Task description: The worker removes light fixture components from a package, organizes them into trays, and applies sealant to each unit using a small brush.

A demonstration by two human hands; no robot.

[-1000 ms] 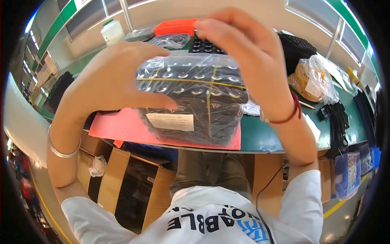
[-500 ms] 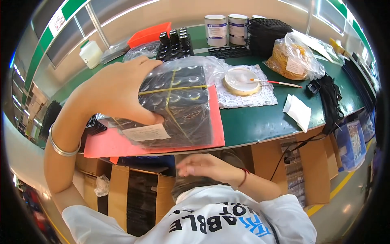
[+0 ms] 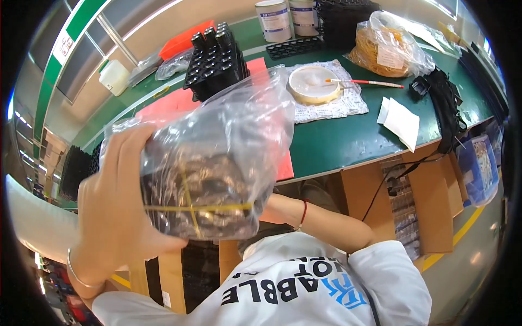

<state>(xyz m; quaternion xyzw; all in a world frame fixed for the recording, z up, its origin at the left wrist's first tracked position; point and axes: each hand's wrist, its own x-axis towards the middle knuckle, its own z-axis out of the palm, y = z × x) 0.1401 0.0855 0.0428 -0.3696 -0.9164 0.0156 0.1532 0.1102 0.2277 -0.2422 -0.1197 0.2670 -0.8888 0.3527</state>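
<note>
Clear plastic bag (image 3: 217, 157) held up in front of the chest, near side of the green table (image 3: 337, 144), above its edge. Left hand (image 3: 117, 212) has its grip closed around the bag's left side and lower corner, fingers wrapped onto the front, thumb side behind. Right hand mostly hidden behind the bag; only the forearm and a red wrist band (image 3: 302, 213) show, so whether that grip is closed on the bag cannot be told, though it probably supports the underside. Contents: a dark stack of moulded trays (image 3: 201, 201), bound crosswise by yellow rubber bands (image 3: 196, 208); the film is crinkled, glossy, and its loose open mouth flares up and to the right. Judgement on handling: the load is bulky and the film slippery, so keep the left hand on the banded stack itself rather than on slack film, keep support under the bottom, and hold the stack level so the trays do not slide toward the mouth. On the table, far: black tray stacks (image 3: 217, 54), a red sheet (image 3: 168, 106), a roll of tape (image 3: 314, 84) on a printed sheet, a thin brush (image 3: 365, 82), a bag of rubber bands (image 3: 389, 46), two white tubs (image 3: 273, 20).
</note>
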